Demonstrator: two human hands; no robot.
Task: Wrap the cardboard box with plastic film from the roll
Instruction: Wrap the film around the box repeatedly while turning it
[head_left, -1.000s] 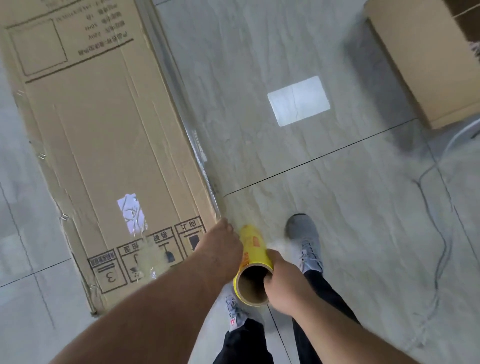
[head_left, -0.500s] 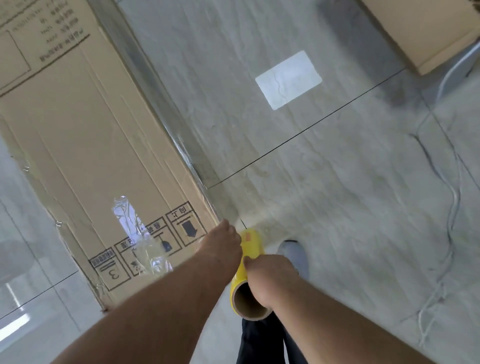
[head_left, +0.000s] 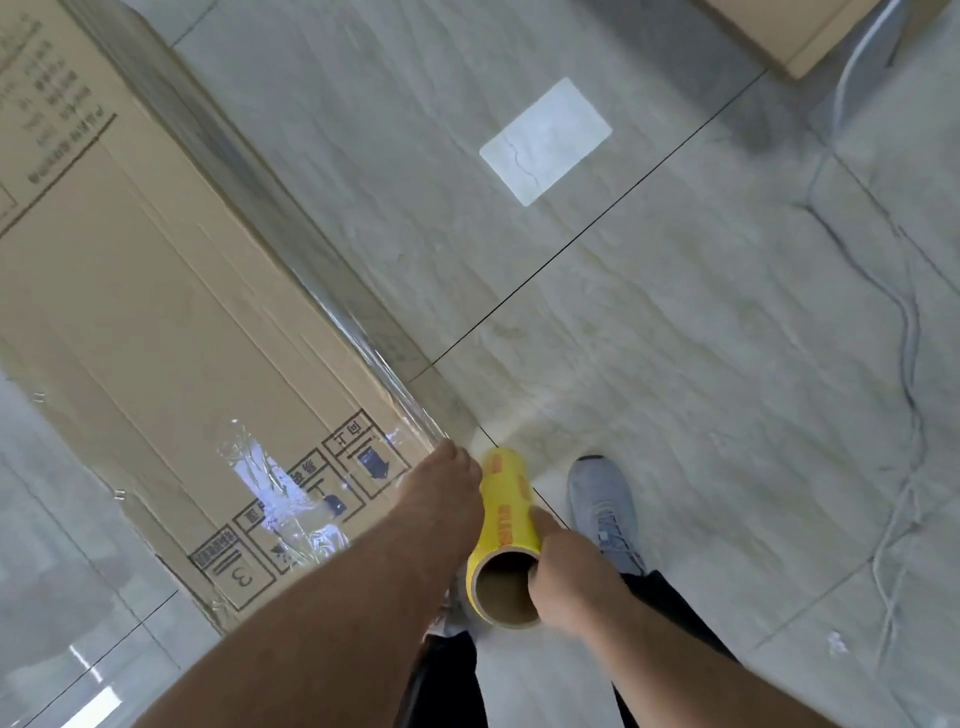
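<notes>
Both hands, left (head_left: 441, 499) and right (head_left: 566, 577), look closed round the roll (head_left: 501, 519), probably to keep film (head_left: 363, 358) taut along the box (head_left: 156, 312) edge.

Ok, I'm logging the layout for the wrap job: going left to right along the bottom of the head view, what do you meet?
cardboard box → left hand → yellow film roll → right hand → grey shoe → white cord on the floor
</notes>
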